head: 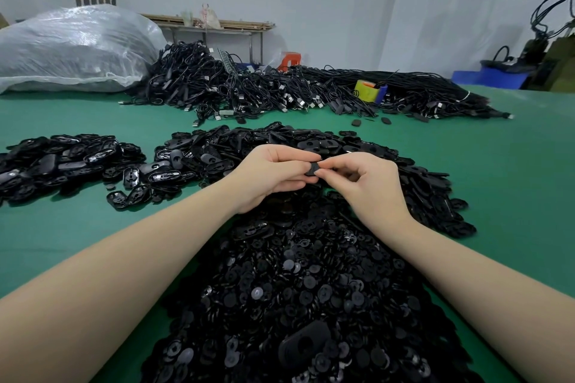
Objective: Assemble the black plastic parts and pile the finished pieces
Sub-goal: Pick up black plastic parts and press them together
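Both hands meet above the middle of a green table (93, 227). My left hand (273, 174) grips a small black plastic part (312, 169) from the left, and my right hand (364, 180) pinches the same part from the right with thumb and forefinger. Most of the part is hidden by the fingers. Below my arms lies a big heap of small round black discs (311, 289). A heap of oval black shells (311, 143) spreads behind the hands. A separate pile of oval black pieces (62, 162) lies at the left.
A tangle of black cables (280, 87) runs across the far side of the table, with a yellow tape roll (367, 90) in it. A large clear plastic bag (74, 47) sits at the back left. Blue bins (488, 78) stand at the right.
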Tool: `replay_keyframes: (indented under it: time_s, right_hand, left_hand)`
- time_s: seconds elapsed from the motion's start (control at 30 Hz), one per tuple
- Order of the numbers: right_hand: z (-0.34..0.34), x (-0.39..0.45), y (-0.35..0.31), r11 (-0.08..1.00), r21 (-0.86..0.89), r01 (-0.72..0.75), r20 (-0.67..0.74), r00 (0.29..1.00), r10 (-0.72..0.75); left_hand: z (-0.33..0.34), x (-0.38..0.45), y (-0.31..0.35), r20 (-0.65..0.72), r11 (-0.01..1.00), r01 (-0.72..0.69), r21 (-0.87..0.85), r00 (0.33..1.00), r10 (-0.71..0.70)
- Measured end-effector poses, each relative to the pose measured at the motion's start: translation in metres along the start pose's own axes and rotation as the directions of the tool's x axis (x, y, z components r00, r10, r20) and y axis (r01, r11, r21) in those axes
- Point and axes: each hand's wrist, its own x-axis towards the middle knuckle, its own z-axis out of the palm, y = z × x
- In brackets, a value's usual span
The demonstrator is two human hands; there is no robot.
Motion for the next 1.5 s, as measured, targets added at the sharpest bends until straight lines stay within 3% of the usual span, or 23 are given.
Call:
replay_keyframes:
  time_s: [0.27, 0.5, 0.77, 1.07, 1.17, 1.27, 1.33, 1.5]
  right_hand:
    - [0.000, 0.000, 0.001, 0.998, 0.054, 0.016, 0.012, 1.000, -0.017]
    - [0.002, -0.001, 0.000, 1.000, 0.002, 0.013, -0.029, 1.000, -0.013]
    - [0.000, -0.002, 0.000, 0.995, 0.101, 0.008, 0.007, 1.000, -0.009]
    - [0.001, -0.001, -0.004, 0.998, 0.055, 0.036, 0.046, 0.998, -0.038]
    - [0.001, 0.001, -0.007, 0.957, 0.247, -0.152, 0.061, 0.988, 0.142]
    - [-0.001, 0.005, -0.008, 0.761, 0.495, -0.418, 0.200, 0.908, 0.368]
    - [-0.002, 0.007, -0.006, 0.672, 0.547, -0.500, 0.276, 0.865, 0.419]
    - [-0.005, 0.008, -0.004, 0.576, 0.583, -0.573, 0.359, 0.818, 0.450]
  left_hand:
    - [-0.001, -0.001, 0.000, 0.024, 1.000, -0.004, 0.002, 1.000, 0.004]
    - [0.000, 0.000, -0.001, -0.005, 0.999, -0.006, -0.040, 1.000, 0.006]
    - [0.000, -0.002, 0.000, 0.005, 1.000, -0.002, 0.005, 1.000, 0.002]
    - [-0.001, -0.001, 0.000, -0.015, 0.996, 0.000, -0.086, 1.000, -0.001]
    - [0.002, 0.000, -0.002, -0.058, 0.999, -0.024, -0.045, 0.998, 0.021]
    - [0.007, 0.001, -0.004, -0.094, 0.998, -0.063, 0.020, 0.993, 0.065]
    - [0.009, 0.001, -0.004, -0.098, 0.994, -0.094, 0.063, 0.990, 0.100]
    - [0.010, 0.000, -0.004, -0.101, 0.985, -0.135, 0.106, 0.984, 0.145]
